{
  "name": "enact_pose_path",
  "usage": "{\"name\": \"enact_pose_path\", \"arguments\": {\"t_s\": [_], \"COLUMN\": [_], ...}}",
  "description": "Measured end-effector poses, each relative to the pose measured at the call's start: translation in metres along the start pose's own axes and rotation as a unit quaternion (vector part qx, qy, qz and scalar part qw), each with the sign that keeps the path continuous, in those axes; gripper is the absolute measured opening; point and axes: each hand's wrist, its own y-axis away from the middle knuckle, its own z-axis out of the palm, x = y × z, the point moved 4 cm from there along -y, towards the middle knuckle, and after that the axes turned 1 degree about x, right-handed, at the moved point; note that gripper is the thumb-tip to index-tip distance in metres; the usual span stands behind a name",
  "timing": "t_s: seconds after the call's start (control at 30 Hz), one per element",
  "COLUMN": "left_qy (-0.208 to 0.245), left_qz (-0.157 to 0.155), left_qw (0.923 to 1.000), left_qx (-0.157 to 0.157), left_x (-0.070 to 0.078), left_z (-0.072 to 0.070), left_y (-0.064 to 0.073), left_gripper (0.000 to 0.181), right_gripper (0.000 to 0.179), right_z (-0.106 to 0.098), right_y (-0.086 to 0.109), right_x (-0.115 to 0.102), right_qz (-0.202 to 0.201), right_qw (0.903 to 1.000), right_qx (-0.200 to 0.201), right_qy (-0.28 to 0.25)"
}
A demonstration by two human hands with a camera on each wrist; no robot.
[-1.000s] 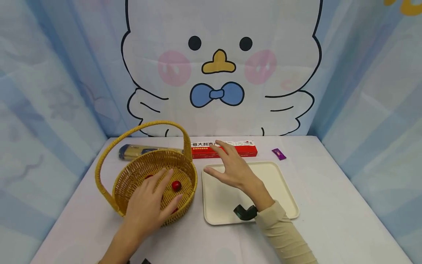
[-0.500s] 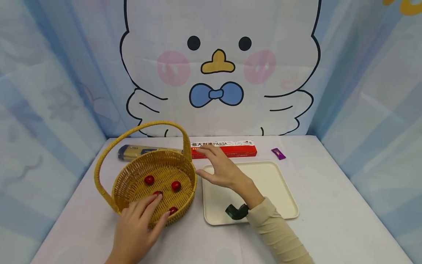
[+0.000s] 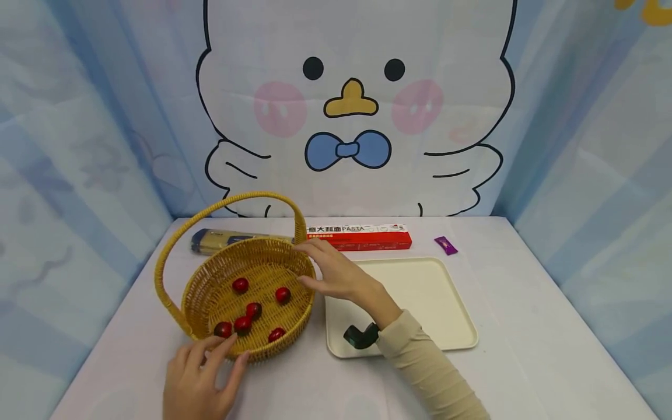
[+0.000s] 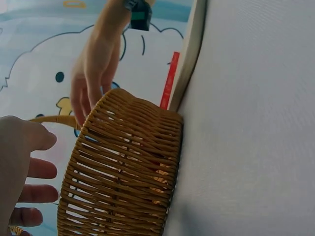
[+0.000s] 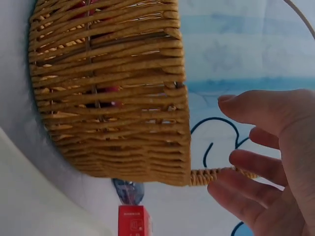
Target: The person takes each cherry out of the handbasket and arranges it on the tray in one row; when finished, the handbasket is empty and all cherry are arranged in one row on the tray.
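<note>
A yellow-brown wicker basket [image 3: 207, 286] with a tall arched handle [image 3: 191, 224] stands on the left of the table. Several dark red, cherry-like fruits [image 3: 242, 325] lie on its woven floor. At the near-left rim is my left hand [image 3: 195, 379], its fingers loosely bent and fingertips overlapping the rim in the head view. My right hand [image 3: 341, 274] reaches to the right rim, by the handle's foot, thumb apart from the fingers. In the right wrist view, a gap shows between the thumb and the basket wall [image 5: 118, 132]. Neither hand grips anything.
Right of the basket lies a cream tray [image 3: 415, 315], partly under my right forearm. Behind stand a red and white pasta box [image 3: 367, 240] and a long packet [image 3: 215, 241], partly hidden by the basket. A small purple wrapped sweet [image 3: 445, 245] lies at the back right.
My left hand has drawn back from over the basket to its near-left rim, uncovering more fruits. My right hand has moved left from over the tray to the basket's right rim.
</note>
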Motion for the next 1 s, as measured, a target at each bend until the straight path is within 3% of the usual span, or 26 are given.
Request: {"name": "enact_pose_path", "arguments": {"t_s": [0.17,0.37,0.77,1.0], "left_qy": [0.026,0.036,0.073,0.059], "left_qz": [-0.022,-0.067,-0.151,-0.165], "left_qw": [0.9993,0.9958,0.9842,0.9817], "left_qx": [-0.017,-0.051,-0.058,-0.074], "left_x": [-0.004,-0.005,-0.007,-0.005], "left_z": [0.004,0.008,0.010,0.010], "left_y": [0.009,0.013,0.015,0.014], "left_gripper": [0.067,0.030,0.032,0.030], "right_gripper": [0.058,0.059,0.060,0.057], "right_z": [0.009,0.021,0.045,0.054], "right_y": [-0.010,-0.021,-0.033,-0.042], "right_x": [-0.004,-0.006,-0.007,-0.011], "right_qz": [-0.002,0.008,0.030,0.034], "right_qw": [0.9994,0.9973,0.9901,0.9854], "right_qx": [-0.033,-0.072,-0.137,-0.166], "right_qy": [-0.005,-0.009,0.003,0.017]}}
